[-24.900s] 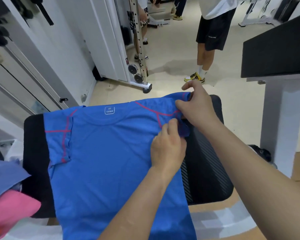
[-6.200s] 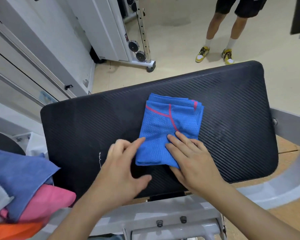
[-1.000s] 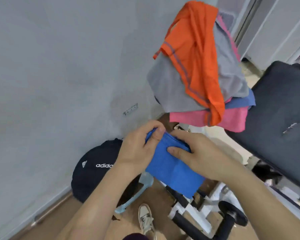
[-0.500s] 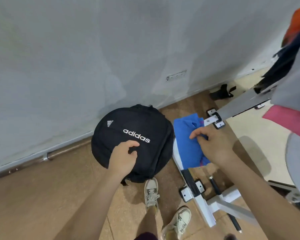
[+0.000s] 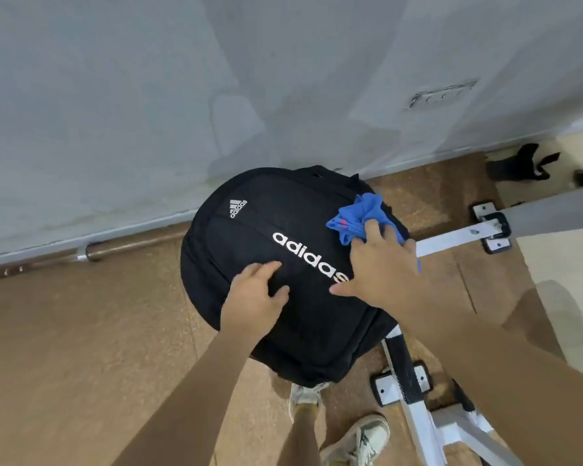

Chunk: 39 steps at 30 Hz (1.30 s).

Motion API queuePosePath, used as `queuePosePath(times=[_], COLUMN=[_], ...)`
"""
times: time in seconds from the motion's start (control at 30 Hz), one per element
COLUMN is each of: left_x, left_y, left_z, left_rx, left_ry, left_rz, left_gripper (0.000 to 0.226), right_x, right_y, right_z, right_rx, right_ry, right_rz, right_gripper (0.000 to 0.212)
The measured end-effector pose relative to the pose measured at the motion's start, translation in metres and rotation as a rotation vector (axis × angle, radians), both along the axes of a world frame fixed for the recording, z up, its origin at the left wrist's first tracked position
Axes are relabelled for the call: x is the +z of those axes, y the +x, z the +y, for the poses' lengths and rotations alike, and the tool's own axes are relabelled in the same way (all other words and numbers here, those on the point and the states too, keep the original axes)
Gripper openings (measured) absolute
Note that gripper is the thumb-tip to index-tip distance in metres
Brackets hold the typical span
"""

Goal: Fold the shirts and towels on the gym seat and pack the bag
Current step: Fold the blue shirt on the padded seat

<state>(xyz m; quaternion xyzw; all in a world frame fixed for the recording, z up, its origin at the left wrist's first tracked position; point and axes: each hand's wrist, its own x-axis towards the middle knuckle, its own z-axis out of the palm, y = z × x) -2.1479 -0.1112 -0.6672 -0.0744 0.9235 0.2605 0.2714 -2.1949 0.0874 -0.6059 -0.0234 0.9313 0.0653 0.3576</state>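
Note:
A black Adidas backpack (image 5: 270, 257) stands on the brown floor against the grey wall. My left hand (image 5: 254, 299) lies flat on its front panel, fingers apart, holding nothing. My right hand (image 5: 381, 267) grips the folded blue shirt (image 5: 359, 215), which is bunched up at the bag's upper right edge. Whether the bag's zip is open there is hidden by the shirt and my hand. The gym seat and the pile of other clothes are out of view.
The white metal frame of the gym machine (image 5: 451, 240) runs along the floor to the right of the bag and down to the lower right. A barbell bar (image 5: 91, 253) lies along the wall's base. My shoes (image 5: 357, 438) stand below the bag.
My right hand has carried the blue shirt from beside the bag onto its upper right edge. My left hand stayed on the bag's front. The camera has come closer to the bag.

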Motion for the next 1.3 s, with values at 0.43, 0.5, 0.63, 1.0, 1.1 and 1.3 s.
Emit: queuePosePath(times=[0.43, 0.5, 0.63, 1.0, 1.1, 1.3], left_x=[-0.047, -0.028, 0.058, 0.209, 0.241, 0.271], left_y=[-0.065, -0.063, -0.048, 0.034, 0.049, 0.044], left_z=[-0.104, -0.099, -0.053, 0.076, 0.081, 0.041], left_rx=[1.009, 0.839, 0.504, -0.657, -0.642, 0.013], left_ry=[0.097, -0.060, 0.112, 0.160, 0.334, 0.197], left_rz=[-0.008, 0.131, 0.501, 0.753, 0.553, 0.294], left_gripper=[0.036, 0.027, 0.015, 0.017, 0.008, 0.033], right_x=[-0.033, -0.029, -0.001, 0.183, 0.202, 0.282], right_y=[-0.012, -0.010, -0.021, -0.007, 0.013, 0.054], right_z=[-0.022, -0.019, -0.004, 0.019, 0.044, 0.077], right_rx=[0.095, 0.084, -0.268, -0.836, -0.866, -0.792], right_ry=[0.157, 0.142, -0.153, -0.955, -0.941, -1.359], right_rz=[-0.028, -0.051, -0.030, 0.111, 0.205, 0.196], right_gripper=[0.094, 0.093, 0.059, 0.020, 0.009, 0.027])
